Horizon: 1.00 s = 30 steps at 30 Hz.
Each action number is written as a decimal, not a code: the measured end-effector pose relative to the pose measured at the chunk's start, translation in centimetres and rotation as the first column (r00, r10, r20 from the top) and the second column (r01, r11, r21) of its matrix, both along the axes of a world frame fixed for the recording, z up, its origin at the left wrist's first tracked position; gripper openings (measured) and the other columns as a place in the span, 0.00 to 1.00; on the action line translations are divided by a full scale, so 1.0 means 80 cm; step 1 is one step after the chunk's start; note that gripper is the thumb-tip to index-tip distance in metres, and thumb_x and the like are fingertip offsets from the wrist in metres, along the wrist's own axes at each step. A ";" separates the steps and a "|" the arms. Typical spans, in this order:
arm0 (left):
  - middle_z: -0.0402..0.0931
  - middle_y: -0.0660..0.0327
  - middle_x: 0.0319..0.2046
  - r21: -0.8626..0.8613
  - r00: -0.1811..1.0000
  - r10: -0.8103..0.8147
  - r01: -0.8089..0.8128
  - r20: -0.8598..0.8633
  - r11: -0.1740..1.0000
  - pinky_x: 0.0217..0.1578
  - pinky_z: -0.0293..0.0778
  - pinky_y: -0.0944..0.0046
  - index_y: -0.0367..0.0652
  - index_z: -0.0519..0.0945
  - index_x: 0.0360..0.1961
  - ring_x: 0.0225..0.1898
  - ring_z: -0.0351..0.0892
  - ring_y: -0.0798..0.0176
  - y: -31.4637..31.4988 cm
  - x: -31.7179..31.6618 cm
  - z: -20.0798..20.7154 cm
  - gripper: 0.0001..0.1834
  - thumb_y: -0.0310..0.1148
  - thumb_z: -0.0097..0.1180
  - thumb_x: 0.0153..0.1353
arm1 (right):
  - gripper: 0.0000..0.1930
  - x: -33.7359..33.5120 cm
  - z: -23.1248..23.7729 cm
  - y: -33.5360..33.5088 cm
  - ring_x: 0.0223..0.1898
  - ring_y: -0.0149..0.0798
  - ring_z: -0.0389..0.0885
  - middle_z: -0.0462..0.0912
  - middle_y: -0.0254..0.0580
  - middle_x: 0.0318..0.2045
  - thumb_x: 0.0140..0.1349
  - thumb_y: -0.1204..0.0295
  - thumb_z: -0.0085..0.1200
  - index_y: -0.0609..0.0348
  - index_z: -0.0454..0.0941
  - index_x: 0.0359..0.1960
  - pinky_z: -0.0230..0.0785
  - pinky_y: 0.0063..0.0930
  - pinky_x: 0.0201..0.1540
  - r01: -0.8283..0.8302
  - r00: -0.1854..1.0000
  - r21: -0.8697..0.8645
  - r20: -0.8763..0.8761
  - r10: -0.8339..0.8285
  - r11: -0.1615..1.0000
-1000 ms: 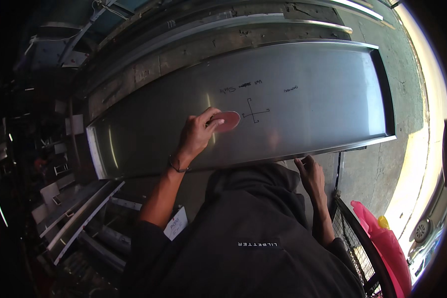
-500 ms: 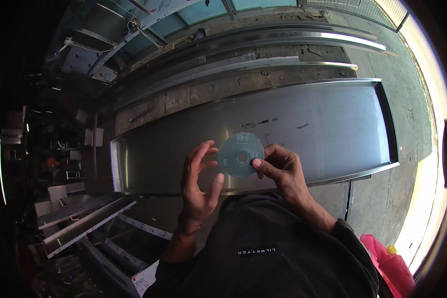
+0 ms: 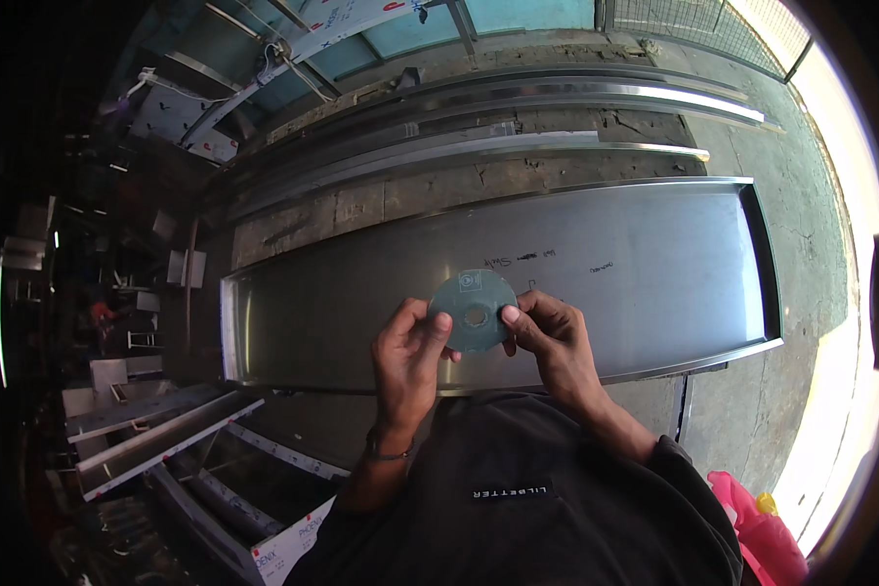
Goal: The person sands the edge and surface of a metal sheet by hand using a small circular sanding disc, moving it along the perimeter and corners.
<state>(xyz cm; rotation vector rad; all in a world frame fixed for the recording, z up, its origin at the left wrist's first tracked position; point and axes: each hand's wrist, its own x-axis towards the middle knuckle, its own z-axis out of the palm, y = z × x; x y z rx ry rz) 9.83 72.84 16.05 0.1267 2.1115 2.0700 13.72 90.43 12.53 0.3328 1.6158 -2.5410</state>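
Observation:
A flat round grey-green abrasive disc with a hole in its middle is held up between my two hands. My left hand pinches its left edge, the thumb on the near face and the fingers partly hidden behind. At the right edge, my right hand grips the disc between thumb and bent fingers. Below it lies a long shallow sheet-metal tray with raised edges and dark handwritten marks on its surface.
Long metal profiles lie beyond the tray. More metal channels are stacked at the lower left. Bright pink cloth or plastic shows at the lower right. A mesh fence stands at the far right.
My left hand, spread beside the disc before, has closed onto its left edge. My right hand keeps its grip. The whole view has shifted slightly.

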 end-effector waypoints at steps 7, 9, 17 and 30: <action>0.76 0.63 0.27 0.010 1.000 -0.022 0.022 -0.010 1.000 0.29 0.73 0.71 0.36 0.76 0.35 0.26 0.75 0.72 0.003 -0.006 0.002 0.13 0.37 0.58 0.71 | 0.15 -0.005 0.002 0.003 0.29 0.23 0.71 0.78 0.31 0.24 0.71 0.62 0.57 0.62 0.80 0.33 0.62 0.22 0.36 0.009 1.000 0.009 -0.004 -0.009 1.000; 0.76 0.63 0.27 0.008 1.000 -0.020 0.020 -0.007 1.000 0.29 0.73 0.71 0.36 0.76 0.35 0.26 0.75 0.72 0.002 -0.007 0.001 0.13 0.37 0.58 0.71 | 0.15 -0.007 0.002 0.003 0.29 0.23 0.71 0.78 0.31 0.24 0.70 0.62 0.58 0.62 0.80 0.33 0.63 0.22 0.36 0.006 1.000 0.014 -0.003 -0.006 1.000; 0.78 0.61 0.33 -0.001 0.998 -0.040 0.040 -0.041 0.999 0.33 0.76 0.70 0.34 0.77 0.44 0.30 0.77 0.72 -0.003 -0.007 -0.010 0.14 0.37 0.59 0.70 | 0.13 -0.009 0.006 0.006 0.30 0.23 0.72 0.78 0.31 0.25 0.68 0.64 0.61 0.63 0.81 0.36 0.64 0.22 0.36 0.061 0.998 0.053 -0.022 -0.060 0.997; 0.82 0.63 0.36 -0.657 0.490 -0.636 0.159 -0.596 0.737 0.40 0.79 0.61 0.41 0.84 0.39 0.41 0.84 0.59 0.001 -0.060 -0.074 0.14 0.23 0.69 0.49 | 0.15 0.002 -0.078 0.033 0.21 0.20 0.60 0.72 0.28 0.22 0.69 0.58 0.58 0.58 0.79 0.35 0.50 0.18 0.26 -0.106 0.929 -0.264 0.317 0.190 0.959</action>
